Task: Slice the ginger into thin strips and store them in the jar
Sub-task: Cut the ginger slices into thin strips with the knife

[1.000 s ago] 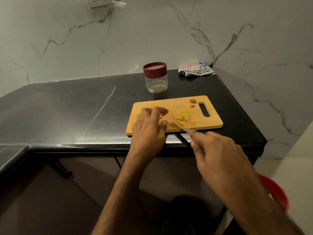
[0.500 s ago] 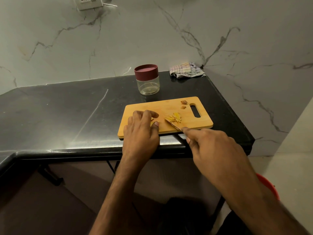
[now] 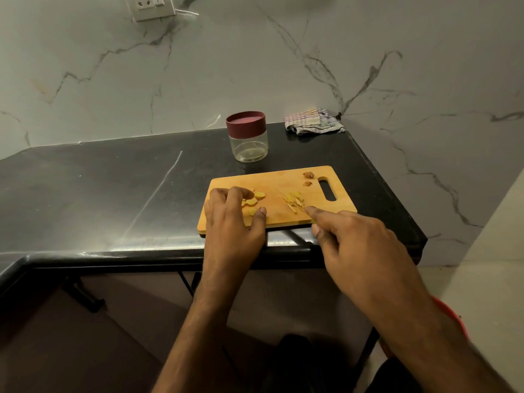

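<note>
The left hand (image 3: 231, 222) has lifted its curled fingers, uncovering ginger slices (image 3: 253, 200) just beyond them; right hand (image 3: 360, 245) grips the knife (image 3: 293, 204) beside the strips (image 3: 293, 200).

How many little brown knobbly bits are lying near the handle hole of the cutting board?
2. One brown bit lies by the far edge of the cutting board, just left of the handle hole; the other sits just nearer, apart from it. None seem hidden.

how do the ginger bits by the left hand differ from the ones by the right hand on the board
The yellow ginger rounds by the left hand are flat, coin-like slices; the thin yellow ginger strips by the right hand are narrow slivers. The rounds partly overlap under the fingers, while the strips lie in a loose scattered heap. Both sit on the wooden cutting board, none in the lidded jar.
</note>
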